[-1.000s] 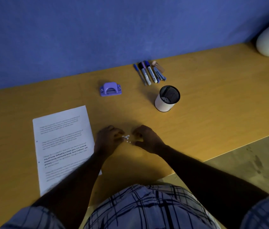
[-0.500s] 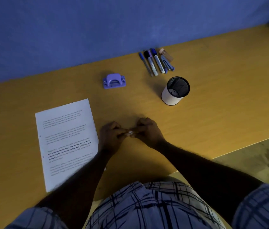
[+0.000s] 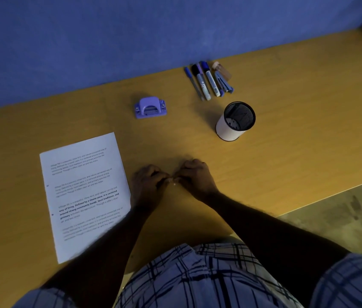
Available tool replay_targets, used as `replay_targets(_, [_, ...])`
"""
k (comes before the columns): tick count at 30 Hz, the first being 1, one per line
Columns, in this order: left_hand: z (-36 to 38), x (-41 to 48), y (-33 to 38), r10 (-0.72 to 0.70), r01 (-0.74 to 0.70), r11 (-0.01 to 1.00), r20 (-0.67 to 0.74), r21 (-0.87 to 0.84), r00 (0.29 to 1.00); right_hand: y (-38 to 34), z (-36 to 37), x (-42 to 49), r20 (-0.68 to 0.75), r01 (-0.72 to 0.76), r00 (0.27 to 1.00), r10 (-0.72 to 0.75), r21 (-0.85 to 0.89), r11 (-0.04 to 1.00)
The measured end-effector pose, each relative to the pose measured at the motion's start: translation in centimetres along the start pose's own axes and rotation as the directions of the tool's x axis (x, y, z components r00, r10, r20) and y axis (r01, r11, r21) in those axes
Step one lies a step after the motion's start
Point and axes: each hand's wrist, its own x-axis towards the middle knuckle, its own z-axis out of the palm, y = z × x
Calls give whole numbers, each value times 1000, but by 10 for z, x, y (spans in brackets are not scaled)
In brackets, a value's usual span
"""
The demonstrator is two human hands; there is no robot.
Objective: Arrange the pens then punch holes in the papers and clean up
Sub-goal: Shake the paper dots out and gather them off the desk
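Observation:
My left hand point(image 3: 145, 185) and my right hand point(image 3: 195, 177) rest knuckles-up on the wooden desk point(image 3: 286, 130), fingertips pressed together. They are closed over small white paper bits, and one bit point(image 3: 174, 184) shows just below the fingertips. The printed papers point(image 3: 82, 185) lie to the left of my left hand, with punched holes along their left margin. A purple hole punch point(image 3: 150, 107) sits farther back. Several pens and markers point(image 3: 204, 82) lie side by side near the blue wall.
A white cup with a black mesh inside point(image 3: 234, 122) stands upright behind and to the right of my hands. A small blue stapler point(image 3: 223, 82) and an eraser point(image 3: 221, 68) lie beside the pens. The desk's front edge runs diagonally at right, above the floor point(image 3: 342, 214).
My hands have drawn together from slightly apart, closing over the scattered white paper bits that lay between them. The view has shifted a little to the left.

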Motion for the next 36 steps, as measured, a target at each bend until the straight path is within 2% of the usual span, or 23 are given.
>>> replay_targets(9, [0,4,8,3,-5,999,29,52,1000,-11,7,-2,139,-82,984,114,-216,973])
replay_targets(13, [-3,10,5,-1,-4,999,91,52,996,-16,6,-1,153,-154,970,190,-222,963])
replay_targets(16, [-8,16,8,-73,81,989,70,-127,995,-20,-4,2,132,-270,953,271,-26,962])
replay_targets(18, [-14,23,18,-156,166,921,55,-352,986,-25,-15,7,117,-363,931,345,236,901])
replay_targets(20, [-23,34,33,-237,260,801,113,-539,965,-33,-31,13,158,-478,866,474,537,695])
replay_targets(22, [-30,48,50,-237,283,713,160,-641,958,-35,-47,16,209,-498,826,523,705,505])
replay_targets(26, [-40,78,85,-216,282,617,187,-735,958,-30,-80,18,211,-420,831,515,845,332])
replay_targets(32, [-39,123,139,-100,156,643,120,-750,988,-1,-131,29,51,-323,834,550,853,410])
replay_targets(36, [-30,159,173,-78,132,712,109,-690,991,28,-160,43,-32,-337,780,626,821,462])
